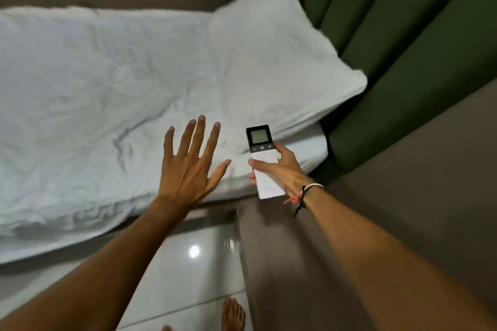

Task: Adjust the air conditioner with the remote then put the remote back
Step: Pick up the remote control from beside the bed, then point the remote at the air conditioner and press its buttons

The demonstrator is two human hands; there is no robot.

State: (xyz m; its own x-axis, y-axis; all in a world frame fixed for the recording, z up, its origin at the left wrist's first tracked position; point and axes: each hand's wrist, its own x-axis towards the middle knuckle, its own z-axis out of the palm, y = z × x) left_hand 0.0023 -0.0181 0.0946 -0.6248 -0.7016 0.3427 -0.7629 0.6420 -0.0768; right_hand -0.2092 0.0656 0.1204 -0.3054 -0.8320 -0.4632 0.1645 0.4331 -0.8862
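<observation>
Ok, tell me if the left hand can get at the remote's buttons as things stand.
Probably yes. The left hand is open and empty beside the remote, with nothing between them. The right hand grips only the white lower body, its thumb across the front, leaving the dark button strip uncovered.

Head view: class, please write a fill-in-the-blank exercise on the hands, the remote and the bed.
1. The remote is held in the person's ____ hand.
2. The left hand is open with its fingers ____ above the bed.
3. The curtain beside the pillow is ____ in colour.
4. A bracelet sits on the ____ wrist.

Missing words: right; spread; green; right
</observation>
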